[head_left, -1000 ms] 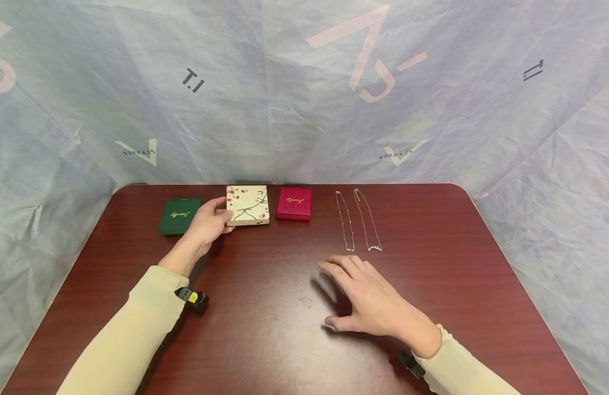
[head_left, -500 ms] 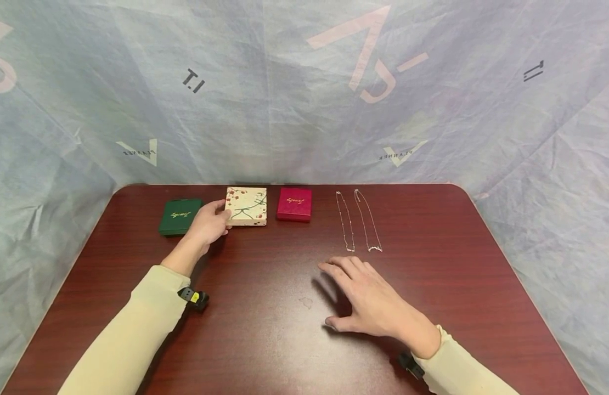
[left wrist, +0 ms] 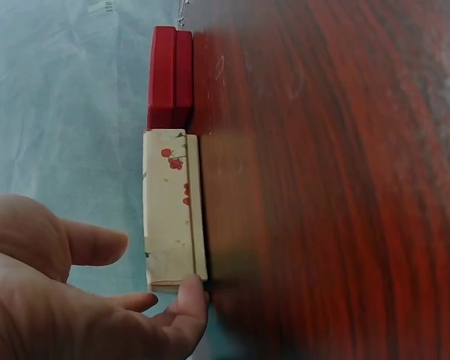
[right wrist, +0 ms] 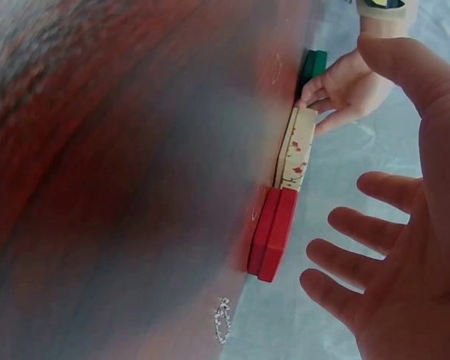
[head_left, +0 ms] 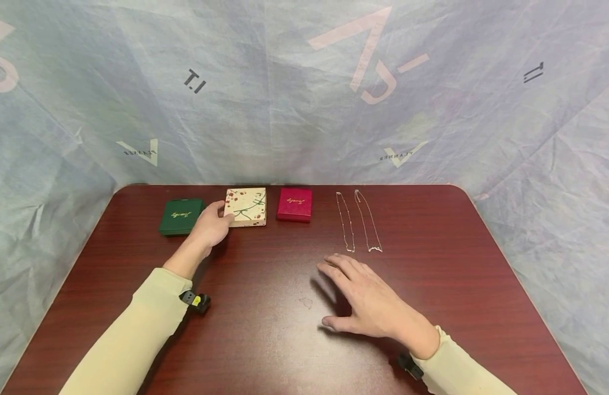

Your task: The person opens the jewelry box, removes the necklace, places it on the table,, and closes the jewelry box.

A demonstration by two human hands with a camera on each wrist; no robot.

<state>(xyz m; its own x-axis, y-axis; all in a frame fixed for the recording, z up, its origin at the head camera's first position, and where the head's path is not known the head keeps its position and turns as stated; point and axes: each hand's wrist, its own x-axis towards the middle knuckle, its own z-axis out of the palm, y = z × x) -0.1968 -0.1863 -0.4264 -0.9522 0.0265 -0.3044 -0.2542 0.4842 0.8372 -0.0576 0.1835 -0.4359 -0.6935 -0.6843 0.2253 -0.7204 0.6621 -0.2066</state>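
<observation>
Loosely spread, the fingers of the left hand (head_left: 213,226) touch the end of a floral box (head_left: 247,207) on the surface (head_left: 255,340), between a green box (head_left: 180,216) and a red box (head_left: 294,204). The right hand (head_left: 371,300), fingers parted and relaxed, hovers near two thin necklaces (head_left: 375,249).

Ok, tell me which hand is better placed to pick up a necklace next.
The right hand, I'd judge: it holds nothing and is much nearer the necklaces. The left hand is at the floral box, with the red box between it and the necklaces.
</observation>
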